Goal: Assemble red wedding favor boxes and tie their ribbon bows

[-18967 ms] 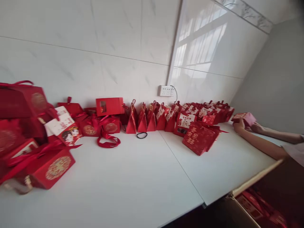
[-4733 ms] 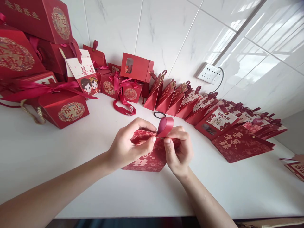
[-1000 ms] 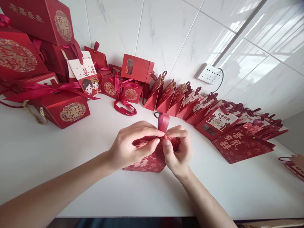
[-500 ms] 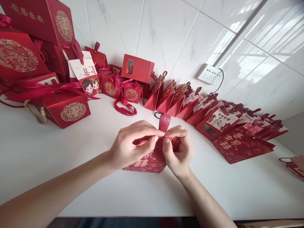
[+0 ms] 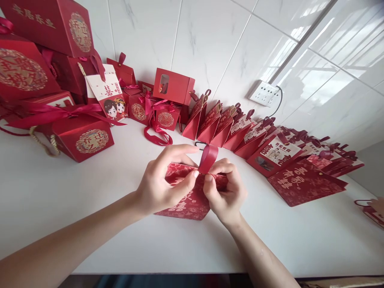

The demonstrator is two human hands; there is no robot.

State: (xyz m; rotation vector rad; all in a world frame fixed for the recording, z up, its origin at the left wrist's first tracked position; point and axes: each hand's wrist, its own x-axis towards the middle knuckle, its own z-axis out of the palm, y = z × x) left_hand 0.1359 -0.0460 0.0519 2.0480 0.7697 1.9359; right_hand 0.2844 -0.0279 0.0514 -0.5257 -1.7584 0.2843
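A red gift box [image 5: 187, 206] with pale printed characters and a patterned surface stands at the table's front middle. From its top edge rises a loop of dark red ribbon [image 5: 208, 158]. My left hand [image 5: 162, 180] has its thumb pressed at the ribbon's base on the box's top edge, its index finger raised apart; its other fingertips are partly hidden behind the box. At the right of the ribbon's base, my right hand [image 5: 226, 192] pinches the box's top edge between thumb and curled index finger. Whether it also grips the ribbon's end is hidden.
Stacked red boxes [image 5: 93, 140] with ribbons and cords fill the left. A row of folded red gift boxes [image 5: 219, 124] runs along the tiled wall to the right. A power strip [image 5: 264, 94] hangs there. Another person's hand [image 5: 378, 206] shows at the right edge.
My left index finger has lifted off the ribbon's base, and the thumb stays there. The ribbon loop leans slightly more to the right. My right hand has hardly moved.
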